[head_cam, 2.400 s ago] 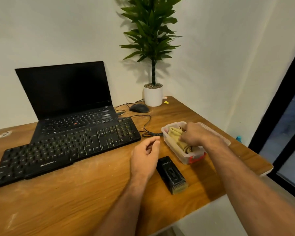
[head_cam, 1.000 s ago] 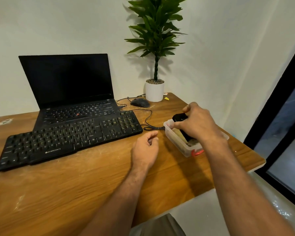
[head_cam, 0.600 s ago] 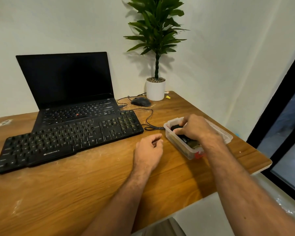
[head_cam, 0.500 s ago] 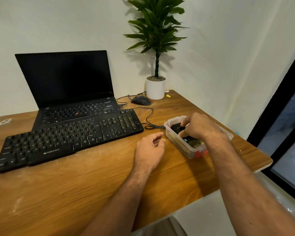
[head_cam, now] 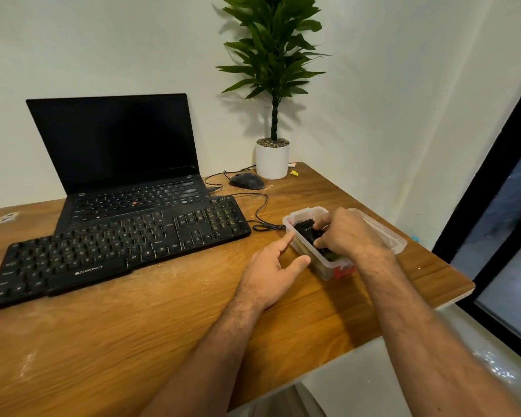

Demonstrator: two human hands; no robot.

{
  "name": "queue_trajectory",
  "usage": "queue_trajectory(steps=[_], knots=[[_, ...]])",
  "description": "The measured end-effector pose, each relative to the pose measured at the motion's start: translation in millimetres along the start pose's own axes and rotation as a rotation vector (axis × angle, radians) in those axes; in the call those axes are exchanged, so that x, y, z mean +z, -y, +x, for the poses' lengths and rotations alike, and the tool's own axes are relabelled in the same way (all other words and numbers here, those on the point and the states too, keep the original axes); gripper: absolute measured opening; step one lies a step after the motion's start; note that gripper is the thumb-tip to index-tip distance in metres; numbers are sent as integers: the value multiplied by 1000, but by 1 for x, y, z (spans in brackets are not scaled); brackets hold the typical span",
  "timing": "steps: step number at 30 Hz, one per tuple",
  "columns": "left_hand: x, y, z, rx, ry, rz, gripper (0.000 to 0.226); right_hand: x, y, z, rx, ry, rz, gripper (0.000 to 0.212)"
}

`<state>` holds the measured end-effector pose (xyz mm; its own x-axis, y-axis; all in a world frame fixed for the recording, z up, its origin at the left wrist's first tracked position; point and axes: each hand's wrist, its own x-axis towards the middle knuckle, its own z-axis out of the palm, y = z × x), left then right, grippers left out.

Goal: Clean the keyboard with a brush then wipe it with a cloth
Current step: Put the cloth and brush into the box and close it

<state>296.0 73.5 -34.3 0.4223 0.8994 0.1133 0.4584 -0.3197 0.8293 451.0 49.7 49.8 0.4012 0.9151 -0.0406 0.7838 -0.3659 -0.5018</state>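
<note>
Left hand (head_cam: 271, 267) lies on the table (head_cam: 133, 341) w/ fingers loosely spread, index tip touching the plastic box (head_cam: 310, 257) wall. Right hand (head_cam: 345, 233) is down in the box, fingers curled round the black brush (head_cam: 306, 231). Keyboard (head_cam: 118, 251) sits well left, in front of the laptop (head_cam: 118, 152). Cloth: can't tell.

Bare table (head_cam: 109, 350) before the keyboard (head_cam: 118, 248); laptop (head_cam: 118, 152) behind it.

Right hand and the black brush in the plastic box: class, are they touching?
Touching. The head view shows the right hand with its fingers curled round the black brush inside the plastic box.
</note>
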Motion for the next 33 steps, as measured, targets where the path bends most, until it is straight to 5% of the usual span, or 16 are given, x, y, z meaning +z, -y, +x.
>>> queue_trajectory(steps=[15,21,26,33], knots=[[1,5,-1,-1,-15,-29,75,-29,-58,-7,-51,-308,209,31],[-1,-5,-7,90,57,18,89,-15,-101,-9,22,-1,-78,33],[0,-7,-7,89,97,102,78,3,-100,-9,-99,-259,-349,20],[1,-7,-7,118,32,88,60,-8,-100,-15,-30,-388,-174,13]])
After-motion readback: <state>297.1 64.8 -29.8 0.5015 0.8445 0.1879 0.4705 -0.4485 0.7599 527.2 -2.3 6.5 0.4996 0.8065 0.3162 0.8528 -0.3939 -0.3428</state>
